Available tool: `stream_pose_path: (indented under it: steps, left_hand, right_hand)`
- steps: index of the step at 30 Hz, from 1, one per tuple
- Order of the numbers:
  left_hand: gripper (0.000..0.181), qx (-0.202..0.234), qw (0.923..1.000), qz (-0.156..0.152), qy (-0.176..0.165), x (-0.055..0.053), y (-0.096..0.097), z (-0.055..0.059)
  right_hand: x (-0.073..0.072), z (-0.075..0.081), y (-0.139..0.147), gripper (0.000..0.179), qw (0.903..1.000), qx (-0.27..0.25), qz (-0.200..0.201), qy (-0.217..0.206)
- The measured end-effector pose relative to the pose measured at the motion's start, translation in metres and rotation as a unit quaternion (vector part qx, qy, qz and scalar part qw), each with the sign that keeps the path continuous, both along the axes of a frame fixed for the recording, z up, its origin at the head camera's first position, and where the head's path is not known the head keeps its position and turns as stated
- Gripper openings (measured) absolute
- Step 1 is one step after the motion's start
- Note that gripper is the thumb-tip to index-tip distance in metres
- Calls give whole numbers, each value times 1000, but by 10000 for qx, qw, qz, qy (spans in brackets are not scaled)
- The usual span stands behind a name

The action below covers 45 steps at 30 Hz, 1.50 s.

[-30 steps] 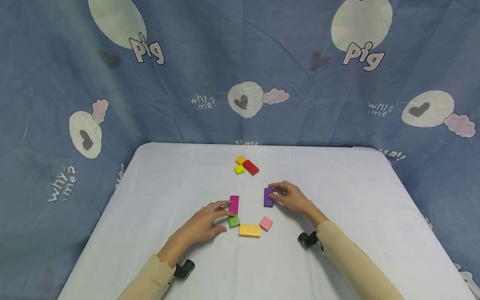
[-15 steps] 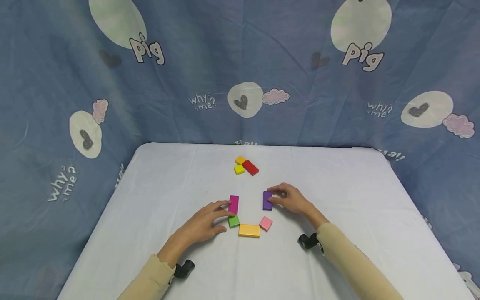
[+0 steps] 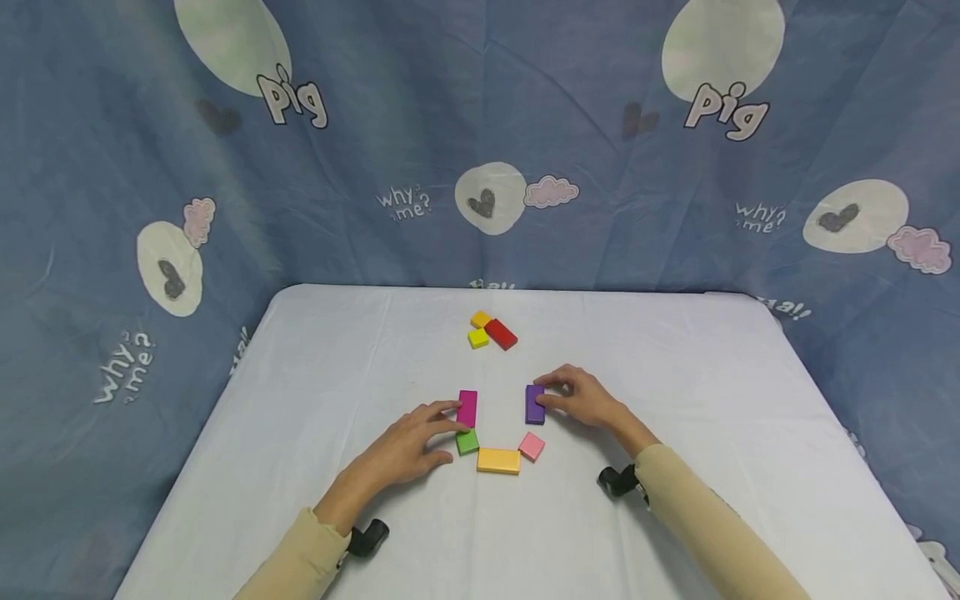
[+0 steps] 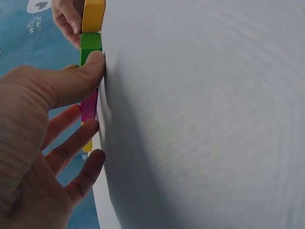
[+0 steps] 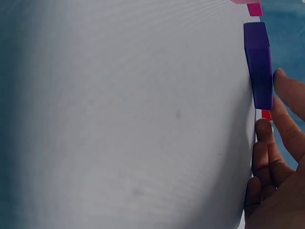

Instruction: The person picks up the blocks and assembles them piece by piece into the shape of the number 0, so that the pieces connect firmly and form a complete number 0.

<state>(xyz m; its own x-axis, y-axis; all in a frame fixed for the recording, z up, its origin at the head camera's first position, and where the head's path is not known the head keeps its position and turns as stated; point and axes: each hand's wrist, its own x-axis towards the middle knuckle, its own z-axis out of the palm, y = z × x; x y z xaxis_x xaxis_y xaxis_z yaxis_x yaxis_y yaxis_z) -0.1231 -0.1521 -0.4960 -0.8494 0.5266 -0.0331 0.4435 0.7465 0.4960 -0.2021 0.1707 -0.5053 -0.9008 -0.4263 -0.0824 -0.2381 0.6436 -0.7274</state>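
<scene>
In the head view my left hand point(image 3: 408, 443) lies with spread, fairly straight fingers touching the magenta block point(image 3: 467, 409) and the green block point(image 3: 467, 442). The green block meets the magenta one's near end. To the right, my right hand point(image 3: 585, 397) holds the purple block point(image 3: 535, 404) between thumb and index finger, its other fingers bent. In the right wrist view the thumb lies against the purple block point(image 5: 259, 67) and the index finger is at its end. A small pink block point(image 3: 532, 447) sits just nearer than the purple one, apart from it.
A long yellow-orange block point(image 3: 498, 461) lies between the green and pink blocks. Farther back, a red block point(image 3: 501, 334) lies with two small yellow blocks point(image 3: 478, 338). A white cloth point(image 3: 675, 350) covers the table; a blue printed curtain point(image 3: 600, 242) hangs behind.
My right hand has slid the purple block a little toward the near side and slightly left, closer to the pink block. My left hand and the other blocks have stayed put.
</scene>
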Motion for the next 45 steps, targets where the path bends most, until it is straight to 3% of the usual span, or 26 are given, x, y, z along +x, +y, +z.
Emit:
stream_pose_path:
  steps: [21,45]
  left_hand:
    - [45,12,9999,-89,141,0,0,-1]
    - [44,-4,10000,-51,55,0,1,0]
  right_hand:
    - [5,0,2,30,10000,2,96,-29]
    - [8,-2,3,30,9999,-81,136,-1]
